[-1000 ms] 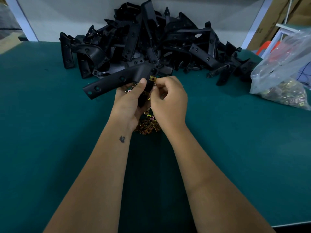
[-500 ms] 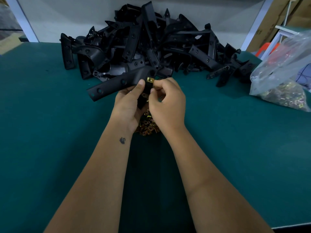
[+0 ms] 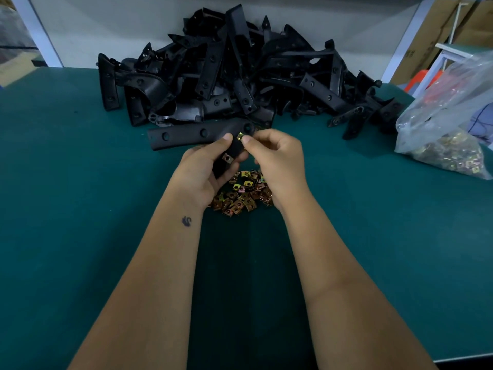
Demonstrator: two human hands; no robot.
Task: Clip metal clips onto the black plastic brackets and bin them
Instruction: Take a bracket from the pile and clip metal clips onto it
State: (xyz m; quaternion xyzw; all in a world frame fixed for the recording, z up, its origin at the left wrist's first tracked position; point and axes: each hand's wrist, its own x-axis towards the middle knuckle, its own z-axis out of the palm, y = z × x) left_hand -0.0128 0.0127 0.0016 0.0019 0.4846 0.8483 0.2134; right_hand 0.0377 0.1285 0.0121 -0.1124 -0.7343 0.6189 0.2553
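Note:
My left hand [image 3: 204, 170] grips a black plastic bracket [image 3: 186, 135] by its short leg, the long arm pointing left over the table. One metal clip [image 3: 226, 157] sits on that short leg near my left fingers. My right hand [image 3: 277, 158] pinches a second brass-coloured clip [image 3: 240, 135] against the bracket's corner, thumb on top. A small heap of loose clips [image 3: 241, 194] lies on the green table under my wrists. A big pile of black brackets [image 3: 240, 73] fills the table's far side.
A clear plastic bag [image 3: 450, 124] holding many more clips lies at the right edge. The green table [image 3: 66, 209] ends at a white wall behind the pile. Cardboard boxes [image 3: 440, 28] and a white frame stand beyond the right corner.
The bracket's long arm has swung down to nearly level. My hands have spread slightly, uncovering the heap of clips and a clip seated on the short leg.

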